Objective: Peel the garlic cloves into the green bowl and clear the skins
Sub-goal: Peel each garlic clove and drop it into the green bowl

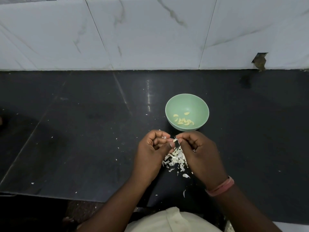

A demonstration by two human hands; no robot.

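Note:
A small green bowl (197, 102) stands on the black counter and holds several peeled garlic cloves (184, 121). Just in front of it my two hands meet above the counter. My left hand (150, 151) and my right hand (200, 153) both pinch one small garlic clove (175, 140) between their fingertips. A scrap of white skin sticks to my left index finger. Under the hands lies a pile of white garlic skins (175, 159).
Stray bits of skin are scattered over the black counter (83, 131), left of and in front of the pile. A white marble-tiled wall (150, 30) rises behind the counter. The counter's front edge runs close to my body.

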